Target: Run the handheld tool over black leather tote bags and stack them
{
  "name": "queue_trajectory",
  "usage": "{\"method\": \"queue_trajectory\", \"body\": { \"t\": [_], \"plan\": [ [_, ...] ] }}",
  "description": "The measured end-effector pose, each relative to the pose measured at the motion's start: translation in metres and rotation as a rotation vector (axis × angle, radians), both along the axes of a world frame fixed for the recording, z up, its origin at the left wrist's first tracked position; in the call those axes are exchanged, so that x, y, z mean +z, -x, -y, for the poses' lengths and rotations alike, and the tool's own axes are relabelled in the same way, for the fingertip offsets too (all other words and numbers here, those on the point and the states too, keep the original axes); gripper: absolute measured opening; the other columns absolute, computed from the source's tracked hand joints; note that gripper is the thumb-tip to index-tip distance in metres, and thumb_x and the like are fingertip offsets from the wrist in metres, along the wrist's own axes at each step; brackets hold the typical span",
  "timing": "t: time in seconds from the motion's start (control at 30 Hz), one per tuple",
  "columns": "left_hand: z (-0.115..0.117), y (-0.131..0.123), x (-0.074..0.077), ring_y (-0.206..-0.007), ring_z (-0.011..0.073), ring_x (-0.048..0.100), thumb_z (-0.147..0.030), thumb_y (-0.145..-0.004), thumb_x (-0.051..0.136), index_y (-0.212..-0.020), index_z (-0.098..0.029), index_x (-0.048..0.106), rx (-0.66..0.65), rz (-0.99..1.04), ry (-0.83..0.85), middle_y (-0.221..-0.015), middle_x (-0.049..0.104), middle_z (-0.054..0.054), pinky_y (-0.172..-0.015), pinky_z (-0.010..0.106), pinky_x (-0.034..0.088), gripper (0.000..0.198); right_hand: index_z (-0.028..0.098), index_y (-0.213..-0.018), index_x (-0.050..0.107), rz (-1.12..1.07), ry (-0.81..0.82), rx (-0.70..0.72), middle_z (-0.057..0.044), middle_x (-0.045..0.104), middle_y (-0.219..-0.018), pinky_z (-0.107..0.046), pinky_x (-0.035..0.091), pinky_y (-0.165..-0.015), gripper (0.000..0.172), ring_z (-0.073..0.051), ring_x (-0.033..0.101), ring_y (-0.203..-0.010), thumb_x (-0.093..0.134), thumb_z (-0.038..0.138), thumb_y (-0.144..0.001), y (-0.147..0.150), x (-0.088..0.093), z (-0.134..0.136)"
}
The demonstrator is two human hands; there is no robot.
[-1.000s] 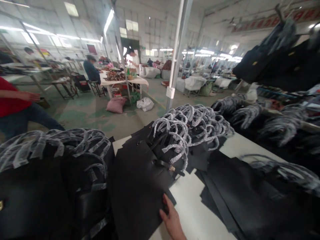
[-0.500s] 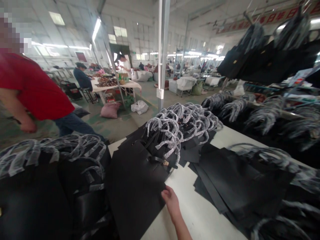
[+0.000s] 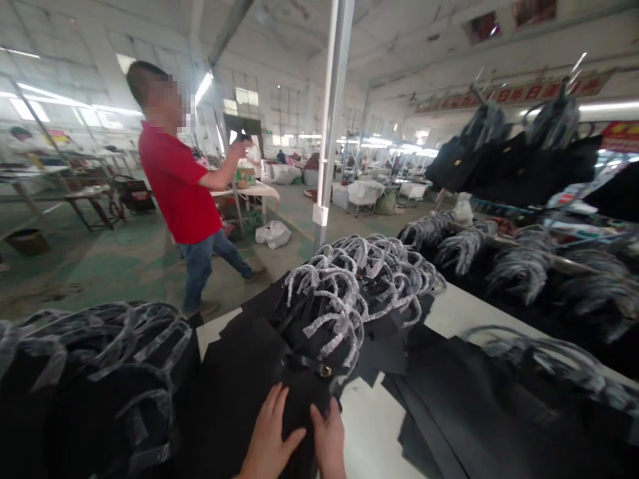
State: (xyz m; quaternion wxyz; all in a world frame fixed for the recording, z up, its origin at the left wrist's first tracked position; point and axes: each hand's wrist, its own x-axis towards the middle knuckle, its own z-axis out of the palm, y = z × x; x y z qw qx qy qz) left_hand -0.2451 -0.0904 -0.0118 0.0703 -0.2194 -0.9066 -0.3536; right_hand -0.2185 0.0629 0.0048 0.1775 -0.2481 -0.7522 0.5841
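Black panel [image 3: 234, 379], and the left hand [image 3: 272, 426] lies spread on it, thumb wide; right hand [image 3: 329, 432] at its edge, can't tell if gripping, buckled strap [image 3: 305, 362] just beyond

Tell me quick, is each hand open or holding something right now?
Left hand: open, fingers on the black material.
Right hand: at its edge; grip cannot be told.

1 person in red [image 3: 182, 183] is left of a metal post [image 3: 331, 133], with a white sack [image 3: 273, 234] on the floor [image 3: 114, 266] beyond.
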Motion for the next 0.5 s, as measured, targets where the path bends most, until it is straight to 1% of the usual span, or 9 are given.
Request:
{"method": "queue_trajectory", "body": {
  "t": [0.1, 0.17, 0.2, 0.23, 0.3, 0.37, 0.4, 0.43, 0.5],
  "plan": [
    [-0.015, 0.058, -0.007, -0.141, 0.0334, 0.031, -0.055, -0.091, 0.047, -0.144, -0.008, 0.036, 0.111, -0.078, 0.028, -0.149, 0.038, 0.018, -0.113, 0.056, 0.036, 0.072, 0.012, -0.111, 0.067, -0.040, -0.009, 0.016, -0.015, 0.071, -0.111, -0.035, 0.053, -0.092, 0.047, -0.027, 0.068, -0.101, 0.057, 0.044, -0.079, 0.025, 0.015, 0.007],
    [-0.021, 0.090, -0.012, -0.140, 0.0350, 0.033, -0.060, -0.092, 0.040, -0.142, -0.004, 0.038, 0.130, -0.092, 0.045, -0.146, 0.043, 0.019, -0.113, 0.056, 0.036, 0.075, 0.013, -0.108, 0.069, -0.023, -0.031, 0.026, -0.014, 0.072, -0.108, -0.036, 0.053, -0.091, 0.046, -0.028, 0.068, -0.099, 0.058, 0.048, -0.079, 0.041, 0.025, 0.000],
    [-0.024, 0.103, -0.013, -0.138, 0.0358, 0.035, -0.062, -0.092, 0.037, -0.141, -0.003, 0.039, 0.137, -0.106, 0.053, -0.144, 0.044, 0.020, -0.112, 0.055, 0.037, 0.077, 0.014, -0.106, 0.070, -0.010, -0.044, 0.013, -0.013, 0.072, -0.107, -0.037, 0.052, -0.092, 0.047, -0.028, 0.068, -0.099, 0.057, 0.051, -0.080, 0.049, 0.030, -0.007],
    [-0.026, 0.114, -0.014, -0.138, 0.0365, 0.035, -0.064, -0.092, 0.036, -0.141, -0.002, 0.040, 0.147, -0.128, 0.062, -0.142, 0.045, 0.020, -0.111, 0.054, 0.038, 0.079, 0.014, -0.106, 0.070, -0.003, -0.057, -0.027, -0.013, 0.072, -0.108, -0.037, 0.052, -0.092, 0.049, -0.029, 0.067, -0.101, 0.055, 0.054, -0.082, 0.056, 0.035, -0.018],
    [-0.033, 0.130, -0.010, -0.136, 0.0372, 0.035, -0.067, -0.091, 0.035, -0.142, -0.005, 0.040, 0.175, -0.170, 0.092, -0.141, 0.045, 0.019, -0.109, 0.053, 0.039, 0.080, 0.013, -0.112, 0.067, 0.004, -0.126, -0.180, -0.015, 0.069, -0.114, -0.038, 0.049, -0.096, 0.058, -0.030, 0.064, -0.107, 0.048, 0.060, -0.084, 0.071, 0.044, -0.047],
    [-0.042, 0.139, -0.002, -0.129, 0.0371, 0.041, -0.068, -0.090, 0.036, -0.144, -0.010, 0.041, 0.216, -0.171, 0.134, -0.136, 0.044, 0.019, -0.103, 0.050, 0.044, 0.079, 0.008, -0.122, 0.060, 0.016, -0.235, -0.331, -0.019, 0.063, -0.122, -0.041, 0.046, -0.101, 0.069, -0.032, 0.060, -0.114, 0.046, 0.063, -0.083, 0.091, 0.055, -0.082],
    [-0.048, 0.142, 0.003, -0.124, 0.0373, 0.045, -0.068, -0.089, 0.037, -0.143, -0.011, 0.041, 0.245, -0.157, 0.159, -0.134, 0.042, 0.020, -0.098, 0.048, 0.047, 0.078, 0.005, -0.127, 0.057, 0.026, -0.288, -0.368, -0.021, 0.061, -0.125, -0.042, 0.043, -0.104, 0.074, -0.033, 0.057, -0.118, 0.047, 0.063, -0.082, 0.103, 0.060, -0.099],
    [-0.053, 0.144, 0.008, -0.119, 0.0377, 0.048, -0.068, -0.089, 0.039, -0.143, -0.011, 0.042, 0.279, -0.145, 0.185, -0.134, 0.038, 0.022, -0.094, 0.047, 0.048, 0.078, 0.003, -0.130, 0.054, 0.036, -0.329, -0.375, -0.023, 0.058, -0.129, -0.043, 0.040, -0.107, 0.078, -0.035, 0.053, -0.123, 0.049, 0.063, -0.080, 0.117, 0.066, -0.115],
    [-0.063, 0.148, 0.016, -0.117, 0.0393, 0.049, -0.063, -0.087, 0.045, -0.142, -0.009, 0.043, 0.331, -0.136, 0.243, -0.140, 0.029, 0.026, -0.091, 0.046, 0.048, 0.077, 0.001, -0.137, 0.047, 0.048, -0.377, -0.347, -0.024, 0.050, -0.139, -0.044, 0.032, -0.114, 0.084, -0.036, 0.043, -0.134, 0.054, 0.060, -0.078, 0.151, 0.076, -0.143]
  ]
}}
